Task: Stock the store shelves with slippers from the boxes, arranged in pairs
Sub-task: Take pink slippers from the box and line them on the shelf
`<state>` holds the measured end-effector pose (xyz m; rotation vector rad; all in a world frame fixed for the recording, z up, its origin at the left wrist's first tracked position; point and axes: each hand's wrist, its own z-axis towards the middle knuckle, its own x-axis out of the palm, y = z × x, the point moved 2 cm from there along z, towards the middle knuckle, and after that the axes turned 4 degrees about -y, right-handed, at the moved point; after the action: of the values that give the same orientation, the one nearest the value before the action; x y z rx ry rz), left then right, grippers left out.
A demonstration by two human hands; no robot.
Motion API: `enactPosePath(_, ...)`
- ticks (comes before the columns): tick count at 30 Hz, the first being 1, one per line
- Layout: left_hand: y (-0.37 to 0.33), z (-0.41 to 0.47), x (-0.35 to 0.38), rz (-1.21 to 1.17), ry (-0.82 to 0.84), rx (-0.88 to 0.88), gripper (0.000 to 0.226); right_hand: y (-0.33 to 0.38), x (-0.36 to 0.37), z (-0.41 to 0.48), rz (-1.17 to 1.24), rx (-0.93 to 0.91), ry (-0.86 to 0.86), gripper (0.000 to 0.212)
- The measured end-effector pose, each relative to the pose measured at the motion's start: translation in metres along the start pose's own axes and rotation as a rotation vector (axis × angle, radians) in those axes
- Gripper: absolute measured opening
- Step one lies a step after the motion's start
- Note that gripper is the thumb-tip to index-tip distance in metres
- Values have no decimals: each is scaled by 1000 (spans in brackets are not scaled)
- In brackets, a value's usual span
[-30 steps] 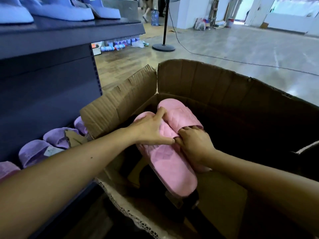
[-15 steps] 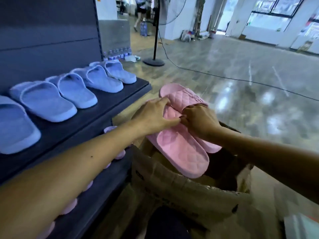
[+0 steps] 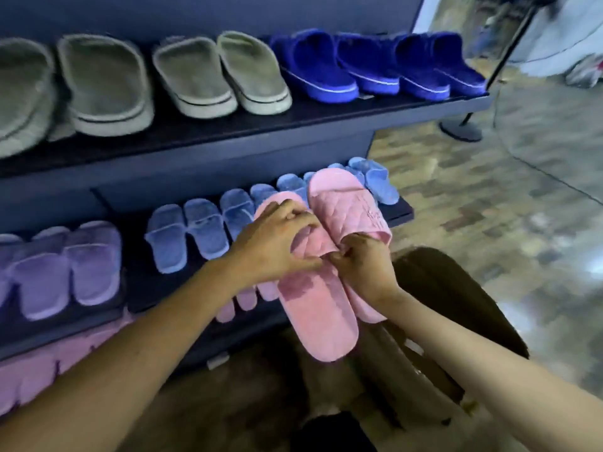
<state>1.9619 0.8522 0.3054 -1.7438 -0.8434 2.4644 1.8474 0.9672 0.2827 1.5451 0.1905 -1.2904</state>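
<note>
Left hand: the left hand [image 3: 277, 243] is wrapped over the strap of one pink slipper [image 3: 313, 308]; holding tight
Right hand: the right hand [image 3: 362, 269] pinches the other pink slipper [image 3: 350, 207] by its strap
Where the pair is: side by side, in the air, above the cardboard box [image 3: 456, 308], just in front of the shelves [image 3: 228, 125]
Done: rows of grey, dark blue, light blue, purple and pink slippers sit on the shelves
Left: this pair needs a spot; I think the low pink row [image 3: 49, 363]
</note>
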Motion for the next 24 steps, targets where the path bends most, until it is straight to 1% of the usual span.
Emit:
enactPosePath(2, 12, -48, -37, 55, -5, -62, 63, 40, 13, -12, 30, -68, 44, 25)
enactPosePath(3, 18, -75, -52, 103, -33, -112, 60, 61, 22, -21, 40, -107, 56, 25)
enactPosePath(5, 25, -132, -80, 222, -171, -210, 54, 104, 42, -42, 58, -142, 89, 26)
enactPosePath(6, 25, -163, -92, 262, -229, -280, 51, 127, 53, -55, 77, -126, 127, 26)
enactPosePath(7, 26, -193, -102, 297, -251, -371, 45, 148, 66, -68, 101, -111, 174, 25)
enactPosePath(8, 30, -222, -109, 296, -232, -484, 38, 170, 80, -83, 125, -105, 215, 26)
enactPosePath(9, 36, -250, -114, 252, -223, -605, 32, 191, 96, -96, 132, -138, 243, 33)
enactPosePath(10, 41, -278, -119, 164, -257, -716, 27, 211, 113, -108, 123, -177, 266, 38)
enactPosePath(12, 51, -331, -131, -50, -407, -890, 23, 248, 146, -134, 107, -210, 311, 39)
enactPosePath(13, 52, -355, -137, -118, -469, -935, 24, 265, 161, -148, 104, -223, 325, 41)
enactPosePath(14, 51, -375, -141, -166, -491, -947, 22, 282, 175, -161, 106, -240, 332, 43)
enactPosePath(16, 50, -410, -142, -253, -453, -960, 21, 312, 200, -190, 150, -264, 341, 49)
enactPosePath(17, 52, -426, -140, -298, -434, -992, 26, 324, 212, -203, 183, -277, 343, 50)
enactPosePath(19, 67, -453, -137, -419, -456, -1090, 38, 345, 233, -226, 210, -291, 381, 46)
enactPosePath(21, 89, -473, -134, -453, -527, -1151, 46, 362, 249, -241, 188, -334, 413, 39)
enactPosePath(24, 118, -494, -137, -435, -671, -1210, 45, 390, 269, -251, 152, -422, 417, 49)
